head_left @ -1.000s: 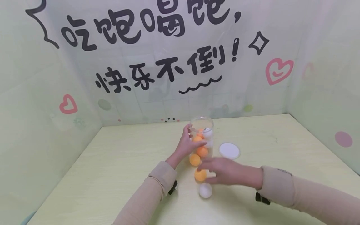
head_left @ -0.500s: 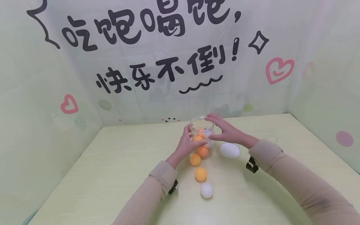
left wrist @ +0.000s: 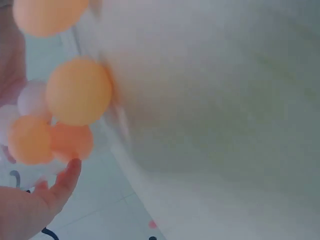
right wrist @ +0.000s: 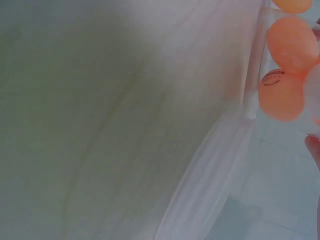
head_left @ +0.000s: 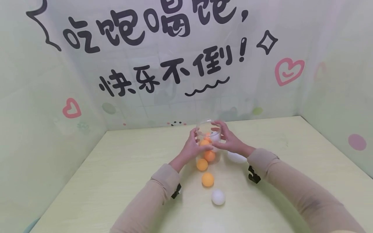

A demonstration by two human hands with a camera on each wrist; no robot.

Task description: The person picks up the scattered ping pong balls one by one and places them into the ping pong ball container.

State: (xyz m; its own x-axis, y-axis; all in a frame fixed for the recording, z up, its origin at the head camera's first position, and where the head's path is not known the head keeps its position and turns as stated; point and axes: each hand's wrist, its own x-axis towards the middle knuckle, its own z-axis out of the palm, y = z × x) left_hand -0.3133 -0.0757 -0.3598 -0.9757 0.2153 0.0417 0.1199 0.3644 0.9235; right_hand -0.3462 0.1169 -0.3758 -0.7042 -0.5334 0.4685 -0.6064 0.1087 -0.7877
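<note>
A clear round jar (head_left: 208,130), its top uncovered, stands upright and holds several orange and white table tennis balls. My left hand (head_left: 193,148) grips it from the left, thumb across the front. From the right, my right hand (head_left: 231,141) holds the same jar with its fingers round the far side. Outside the jar, one orange ball (head_left: 202,164) lies close to its base, another orange ball (head_left: 208,179) is nearer me, and a white ball (head_left: 218,197) is nearest. Black print shows on an orange ball (right wrist: 281,95) inside the jar in the right wrist view.
A flat white lid (head_left: 236,158) lies on the table right of the jar, partly hidden by my right hand. The pale wooden table (head_left: 116,181) is bordered by a printed cloth backdrop (head_left: 151,106) behind and at both sides.
My right hand has moved from beside the nearer orange ball up to the jar and now holds it. The white ball has rolled slightly right. My left hand has kept its hold.
</note>
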